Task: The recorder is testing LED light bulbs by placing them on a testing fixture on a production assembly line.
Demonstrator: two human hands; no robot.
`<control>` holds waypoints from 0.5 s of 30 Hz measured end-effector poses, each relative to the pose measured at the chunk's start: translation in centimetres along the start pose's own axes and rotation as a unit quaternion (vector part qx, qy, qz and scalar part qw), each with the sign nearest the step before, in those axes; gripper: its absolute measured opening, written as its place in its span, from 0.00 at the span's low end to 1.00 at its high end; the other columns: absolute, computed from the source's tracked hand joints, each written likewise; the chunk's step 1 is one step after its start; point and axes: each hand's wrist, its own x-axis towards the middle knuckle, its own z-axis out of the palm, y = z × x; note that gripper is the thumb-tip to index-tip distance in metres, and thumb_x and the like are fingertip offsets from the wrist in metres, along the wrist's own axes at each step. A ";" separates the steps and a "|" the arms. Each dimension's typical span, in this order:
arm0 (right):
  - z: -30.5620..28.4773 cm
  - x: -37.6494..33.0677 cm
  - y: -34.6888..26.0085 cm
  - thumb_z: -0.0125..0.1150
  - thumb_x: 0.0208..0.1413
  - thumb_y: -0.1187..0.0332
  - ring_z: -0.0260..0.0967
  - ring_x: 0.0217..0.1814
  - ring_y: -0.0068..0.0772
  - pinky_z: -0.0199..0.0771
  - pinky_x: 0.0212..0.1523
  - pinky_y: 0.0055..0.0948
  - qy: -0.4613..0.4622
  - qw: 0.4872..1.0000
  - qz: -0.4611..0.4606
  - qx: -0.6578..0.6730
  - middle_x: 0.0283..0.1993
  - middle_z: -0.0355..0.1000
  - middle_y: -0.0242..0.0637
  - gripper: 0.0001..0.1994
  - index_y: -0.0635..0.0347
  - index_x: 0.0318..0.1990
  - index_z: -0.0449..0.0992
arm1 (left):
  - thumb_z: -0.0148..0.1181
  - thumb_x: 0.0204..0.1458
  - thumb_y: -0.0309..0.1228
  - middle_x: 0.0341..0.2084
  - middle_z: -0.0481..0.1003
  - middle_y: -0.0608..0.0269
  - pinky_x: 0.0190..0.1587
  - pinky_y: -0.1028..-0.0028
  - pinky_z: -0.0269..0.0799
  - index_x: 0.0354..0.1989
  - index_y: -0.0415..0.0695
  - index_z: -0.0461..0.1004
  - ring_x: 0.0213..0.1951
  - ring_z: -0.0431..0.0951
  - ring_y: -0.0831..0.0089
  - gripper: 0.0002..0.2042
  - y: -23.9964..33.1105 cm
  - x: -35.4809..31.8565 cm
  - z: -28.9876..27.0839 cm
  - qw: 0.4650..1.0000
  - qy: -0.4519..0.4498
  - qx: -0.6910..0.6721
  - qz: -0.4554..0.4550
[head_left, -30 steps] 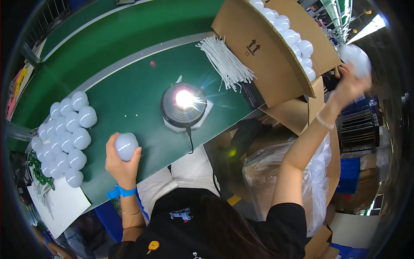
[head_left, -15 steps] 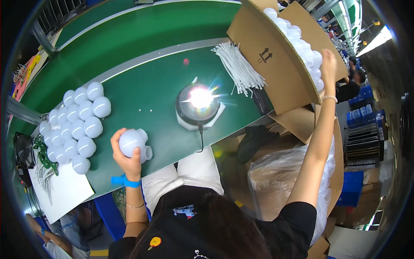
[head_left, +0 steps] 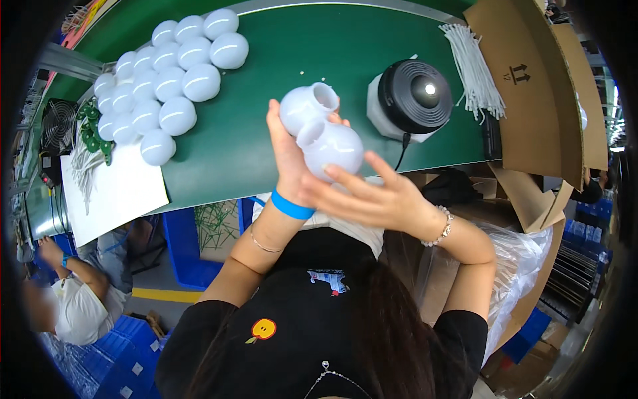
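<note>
Two white globe-shaped bulb covers [head_left: 334, 150], each with an open neck, are held together over the near part of the green table. My left hand [head_left: 290, 159] is closed around them from the left, its fingertips showing behind the upper cover [head_left: 297, 110]. My right hand [head_left: 379, 201] has its fingers stretched apart, fingertips against the underside of the lower cover. To the right of both hands stands a round black ribbed device [head_left: 413, 96] with a lit centre, on a white base with a cable.
Several white globes [head_left: 177, 116] stand grouped at the left, by a white sheet [head_left: 123, 193]. White strips [head_left: 473, 70] lie at the right beside a cardboard box [head_left: 531, 100]. A plastic-lined box [head_left: 512, 259] is at my right side. Another person [head_left: 86, 292] sits at lower left.
My right hand has come from the box of globes at the right to the covers. My left hand has moved towards the middle with its covers. The view has turned rightward.
</note>
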 end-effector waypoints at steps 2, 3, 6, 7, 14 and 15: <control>0.6 0.1 -0.2 0.52 0.50 0.60 0.52 0.64 0.32 0.55 0.61 0.44 -0.040 0.999 0.022 -0.022 0.63 0.53 0.21 0.24 0.43 0.58 0.61 | 0.38 0.51 0.61 0.30 0.72 0.60 0.39 0.67 0.72 0.45 0.40 0.65 0.35 0.73 0.65 0.33 -0.3 -0.8 0.7 0.996 0.080 0.031 0.018; 0.6 0.3 -0.1 0.52 0.50 0.60 0.52 0.64 0.32 0.55 0.61 0.44 -0.043 0.999 0.024 -0.019 0.63 0.53 0.21 0.24 0.43 0.58 0.61 | 0.33 0.51 0.62 0.31 0.72 0.59 0.39 0.67 0.71 0.42 0.42 0.66 0.34 0.73 0.64 0.32 -0.5 -1.2 1.2 0.986 0.155 0.061 0.032; 1.1 0.5 1.2 0.60 0.44 0.66 0.60 0.55 0.47 0.75 0.44 0.36 0.008 0.999 0.022 0.033 0.61 0.56 0.25 0.21 0.37 0.49 0.68 | 0.32 0.52 0.63 0.37 0.71 0.57 0.42 0.65 0.71 0.45 0.43 0.65 0.39 0.72 0.63 0.33 -1.5 -2.2 2.3 0.975 0.200 0.087 0.029; 1.1 0.0 1.6 0.60 0.44 0.66 0.60 0.55 0.47 0.75 0.44 0.36 0.000 0.999 0.026 0.033 0.61 0.56 0.25 0.21 0.37 0.49 0.68 | 0.32 0.52 0.63 0.39 0.71 0.57 0.43 0.64 0.70 0.47 0.44 0.65 0.40 0.73 0.63 0.33 -1.9 -2.3 2.5 0.967 0.226 0.108 0.037; -0.9 -3.9 7.9 0.63 0.41 0.47 0.68 0.46 0.38 0.70 0.44 0.33 0.242 0.888 0.312 0.235 0.48 0.66 0.50 0.36 0.72 0.48 0.64 | 0.37 0.54 0.59 0.46 0.68 0.52 0.50 0.56 0.69 0.50 0.41 0.61 0.46 0.71 0.59 0.31 -1.9 -3.3 -0.4 0.950 0.151 0.229 0.150; -0.9 -4.6 9.6 0.62 0.42 0.47 0.67 0.47 0.36 0.68 0.48 0.33 0.225 0.900 0.330 0.174 0.49 0.65 0.49 0.36 0.72 0.49 0.64 | 0.37 0.54 0.59 0.46 0.67 0.52 0.49 0.55 0.69 0.52 0.41 0.60 0.47 0.71 0.59 0.32 -1.5 -3.4 -1.0 0.933 0.144 0.264 0.196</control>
